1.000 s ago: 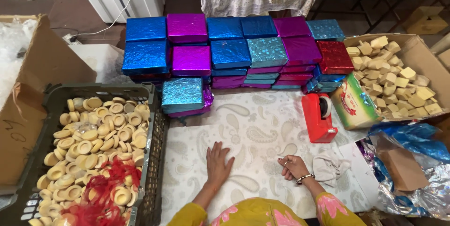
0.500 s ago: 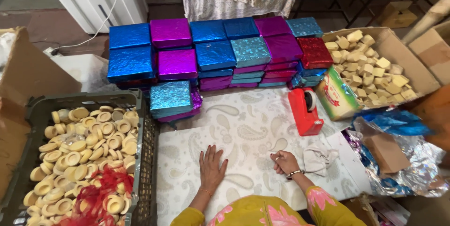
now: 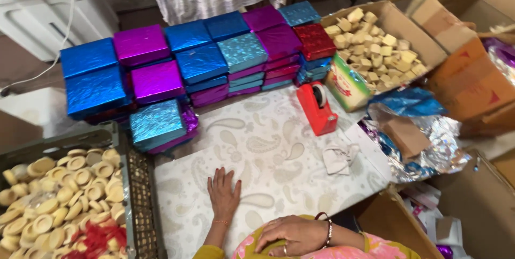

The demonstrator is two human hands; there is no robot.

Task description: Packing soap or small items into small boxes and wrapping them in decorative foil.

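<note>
Item: my left hand (image 3: pixel 223 193), released, fingers spread and flat, palm down on the paisley-patterned bench (image 3: pixel 279 141); it holds nothing. Item: my right hand (image 3: pixel 292 235), also empty, draped loosely open over my knee in yellow and pink cloth, nearer my body than the left hand and off the bench edge. Step, as I judge it: a pause between pieces, with nothing in hand. Nearest piece: one teal foil-wrapped box (image 3: pixel 157 123), ahead and to the left of my left hand, apart from it, lying on a purple one. Beyond it: stack of foil-wrapped boxes (image 3: pixel 198 60) in blue, purple, teal and red, several layers deep, well ahead of both hands. Left of my left hand: dark crate (image 3: pixel 140 194) of round pale-yellow pieces with some red scraps. Ahead and right: crumpled white rag (image 3: pixel 340 158), red tape dispenser (image 3: pixel 317 108), carton of cream-coloured cubes (image 3: pixel 375 44), loose foil sheets (image 3: pixel 424 141). Any pick-up from here would call for lifting my palm and a forward reach, since nothing lies under my fingers.
</note>
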